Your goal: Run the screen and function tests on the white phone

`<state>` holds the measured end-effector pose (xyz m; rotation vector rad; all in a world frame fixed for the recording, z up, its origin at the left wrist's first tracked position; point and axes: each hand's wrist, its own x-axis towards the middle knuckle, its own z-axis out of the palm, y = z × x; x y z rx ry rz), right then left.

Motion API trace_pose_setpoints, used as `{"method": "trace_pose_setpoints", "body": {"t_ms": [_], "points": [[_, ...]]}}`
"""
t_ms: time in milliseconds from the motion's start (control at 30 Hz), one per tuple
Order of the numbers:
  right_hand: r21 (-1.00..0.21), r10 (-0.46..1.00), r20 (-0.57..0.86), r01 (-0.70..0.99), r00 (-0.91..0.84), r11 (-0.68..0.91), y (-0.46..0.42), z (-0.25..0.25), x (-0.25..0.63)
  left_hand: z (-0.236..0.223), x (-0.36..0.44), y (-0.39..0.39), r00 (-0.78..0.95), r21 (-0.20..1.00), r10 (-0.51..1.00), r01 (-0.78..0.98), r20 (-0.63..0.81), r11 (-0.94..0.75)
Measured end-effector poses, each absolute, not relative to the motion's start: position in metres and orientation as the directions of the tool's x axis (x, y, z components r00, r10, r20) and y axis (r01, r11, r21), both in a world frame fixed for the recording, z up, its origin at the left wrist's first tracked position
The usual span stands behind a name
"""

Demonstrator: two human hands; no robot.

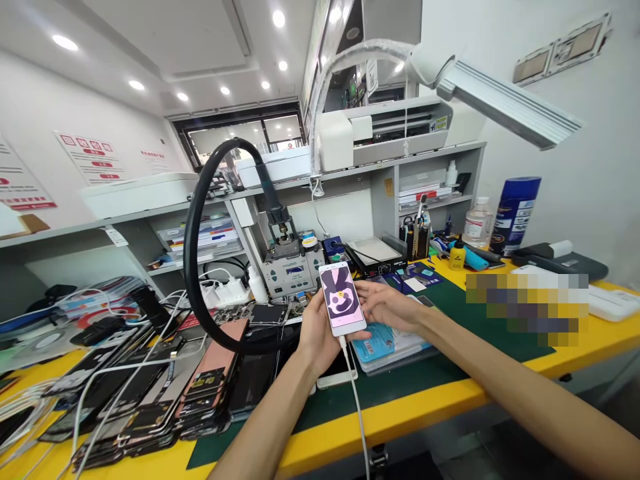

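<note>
My left hand (317,330) is closed around a white smartphone (343,300), cradling it from the left and below. Its screen is lit with a pink and dark cartoon picture. A white charging cable (356,393) is plugged into the phone's bottom end and hangs past the table edge. My right hand (393,305) holds the phone's right edge with its fingertips, which are partly hidden. Under the hands lie a clear plastic case with a blue label (375,343) and another white phone (337,380), partly covered by my left arm.
Stacks of phone parts (205,393) cover the left side. A thick black hose (193,247) arches beside a grey soldering station (295,273). The green mat (480,320) lies on the yellow table (425,417). A yellow bottle (457,255) and blue spray can (517,213) stand right; a lamp (510,100) hangs above.
</note>
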<state>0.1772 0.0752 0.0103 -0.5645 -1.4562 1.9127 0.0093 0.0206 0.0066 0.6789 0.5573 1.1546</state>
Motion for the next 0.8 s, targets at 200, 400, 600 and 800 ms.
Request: {"method": "trace_pose_setpoints", "body": {"t_ms": [200,400,600,800], "points": [[-0.942,0.695,-0.009,-0.227,-0.719,-0.247,0.074,0.009,0.179,0.012,0.010,0.017,0.378,0.737,0.920,-0.591,-0.106,0.328],[-0.930,0.675,-0.035,-0.224,-0.737,-0.293,0.075,0.010,0.180,0.012,0.008,0.021,0.419,0.713,0.897,-0.586,-0.141,0.385],[-0.925,0.664,-0.038,-0.225,-0.747,-0.305,0.076,0.010,0.178,0.012,0.003,0.024,0.416,0.688,0.890,-0.591,-0.186,0.420],[-0.924,0.666,-0.050,-0.219,-0.744,-0.314,0.077,0.009,0.179,0.019,-0.001,0.020,0.430,0.644,0.876,-0.612,-0.217,0.459]]}}
